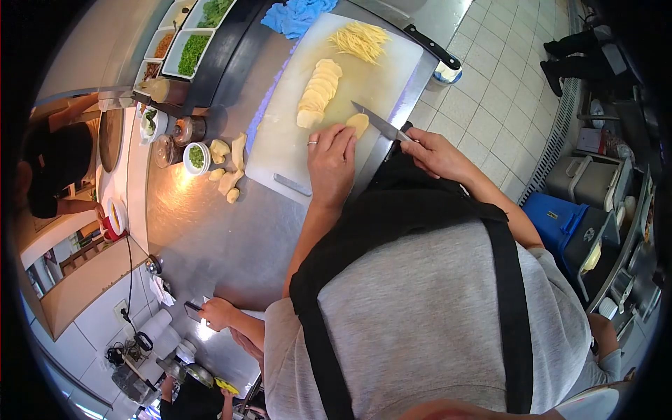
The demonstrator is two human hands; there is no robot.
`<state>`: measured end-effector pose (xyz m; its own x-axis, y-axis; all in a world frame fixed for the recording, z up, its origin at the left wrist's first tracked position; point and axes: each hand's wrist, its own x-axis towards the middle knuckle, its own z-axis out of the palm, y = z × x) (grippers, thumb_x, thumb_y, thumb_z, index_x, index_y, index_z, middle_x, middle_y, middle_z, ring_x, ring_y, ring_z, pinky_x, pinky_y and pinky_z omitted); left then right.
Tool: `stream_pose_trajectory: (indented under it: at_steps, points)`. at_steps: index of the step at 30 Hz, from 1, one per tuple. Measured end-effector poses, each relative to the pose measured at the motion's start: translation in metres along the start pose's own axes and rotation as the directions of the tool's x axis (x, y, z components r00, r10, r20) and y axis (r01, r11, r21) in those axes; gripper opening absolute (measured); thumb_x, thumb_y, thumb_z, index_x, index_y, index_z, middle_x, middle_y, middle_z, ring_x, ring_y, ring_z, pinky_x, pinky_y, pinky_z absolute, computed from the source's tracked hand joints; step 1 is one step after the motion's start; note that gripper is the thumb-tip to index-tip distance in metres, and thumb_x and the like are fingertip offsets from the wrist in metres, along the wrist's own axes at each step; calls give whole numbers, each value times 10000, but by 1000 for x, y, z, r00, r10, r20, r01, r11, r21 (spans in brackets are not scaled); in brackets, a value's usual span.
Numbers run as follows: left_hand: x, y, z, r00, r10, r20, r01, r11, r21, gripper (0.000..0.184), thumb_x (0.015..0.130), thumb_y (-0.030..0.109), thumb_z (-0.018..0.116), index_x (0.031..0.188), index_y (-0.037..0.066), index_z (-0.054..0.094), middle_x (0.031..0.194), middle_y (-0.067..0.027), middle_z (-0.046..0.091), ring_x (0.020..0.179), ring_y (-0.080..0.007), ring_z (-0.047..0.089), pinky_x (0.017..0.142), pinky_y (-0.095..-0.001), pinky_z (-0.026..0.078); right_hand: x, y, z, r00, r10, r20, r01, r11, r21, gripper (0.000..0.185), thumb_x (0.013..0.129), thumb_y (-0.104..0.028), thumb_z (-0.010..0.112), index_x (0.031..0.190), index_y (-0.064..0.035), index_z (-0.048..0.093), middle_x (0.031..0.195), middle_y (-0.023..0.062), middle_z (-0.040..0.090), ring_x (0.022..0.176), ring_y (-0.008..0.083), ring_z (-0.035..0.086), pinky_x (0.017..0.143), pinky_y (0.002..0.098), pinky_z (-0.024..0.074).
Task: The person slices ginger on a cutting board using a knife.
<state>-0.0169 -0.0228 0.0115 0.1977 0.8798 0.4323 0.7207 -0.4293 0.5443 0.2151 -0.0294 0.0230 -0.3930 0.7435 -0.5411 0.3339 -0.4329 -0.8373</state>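
- The left hand point(330, 155), near the middle of the frame, is palm down with its fingers bent and together, the fingertips holding a ginger piece point(358, 124) against the board.
- The right hand point(435, 152), right of centre, is closed round the handle of a knife point(381, 124); its blade slants up and left beside the piece, and the forearm comes in from the lower right.
- The white cutting board point(280, 152), upper centre, carries the piece, a row of overlapping slices point(320, 93) above the left hand and a heap of thin strips point(359, 42) near its top edge.
- Left of the board, knobbly ginger chunks point(229, 182) lie on the metal counter point(231, 245).
- Beside them, a white bowl point(197, 170) holds chopped greens; two lidded jars point(189, 130) stand just above, with dark reddish contents in the upper one.
- In the upper left, one white tray point(187, 54) holds chopped greens, another point(213, 14) leafy greens, and a smaller one point(163, 45) something orange-brown.
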Motion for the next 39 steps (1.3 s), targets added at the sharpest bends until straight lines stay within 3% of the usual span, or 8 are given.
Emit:
stream_pose_trajectory:
  at_steps: [3,6,12,15,18,21,30,39]
  points:
    - [0,1,0,1000,6,3,-6,1000,13,160,798,31,697,957,35,689,997,-91,645,919,-302,576,825,-393,468,-2,-4,4,998,-11,-57,8,998,-56,298,1012,-321,499,898,-46,512,607,25,480,506,129,481,470,300,392]
    - [0,2,0,1000,-6,7,6,1000,13,161,803,29,689,964,33,684,1004,-96,641,927,-305,575,831,-393,468,-4,0,12,992,-90,-90,87,996,-33,242,1030,-285,482,907,-77,491,579,-38,402,451,51,370,405,235,286]
    - [3,3,2,1000,16,27,-17,1000,14,178,800,6,669,978,12,679,1026,-124,637,952,-324,588,842,-401,483,-4,4,18,987,-92,-135,90,996,-23,235,1030,-283,485,929,-71,493,592,-39,395,483,55,373,419,243,284]
    - [4,3,0,998,39,40,-38,999,-7,205,795,-12,659,999,6,678,1037,-129,636,956,-328,593,841,-402,489,-6,0,13,972,-93,-217,63,988,-141,312,1001,-328,504,1000,-21,560,686,149,583,646,277,592,623,395,463]
    - [4,5,-1,998,34,52,-34,999,-2,227,793,-23,654,1017,6,677,1038,-131,637,951,-324,593,842,-400,487,-8,-2,13,970,-146,-192,102,969,-224,309,1000,-322,496,1015,-19,556,739,200,602,711,357,611,664,426,469]
    - [4,3,0,998,41,49,-41,999,-3,234,792,-22,652,1023,9,676,1037,-130,635,950,-319,592,843,-398,484,-9,-5,13,980,-100,-170,62,974,-216,313,997,-326,497,1024,-19,552,783,229,609,773,404,614,691,442,471]
    - [3,2,0,992,8,128,-11,1000,25,284,831,-11,617,1102,36,687,1115,-124,615,991,-297,579,876,-399,448,-10,-4,15,973,-115,-198,71,973,-218,306,991,-317,513,1040,-19,563,777,218,614,758,396,617,687,440,472]
    - [6,3,3,991,95,89,-99,994,39,310,801,-30,566,1087,22,674,1097,-132,636,983,-326,574,868,-407,465,-8,-4,13,981,-86,-176,54,982,-181,295,990,-310,527,1000,-18,569,707,159,583,657,283,584,636,394,460]
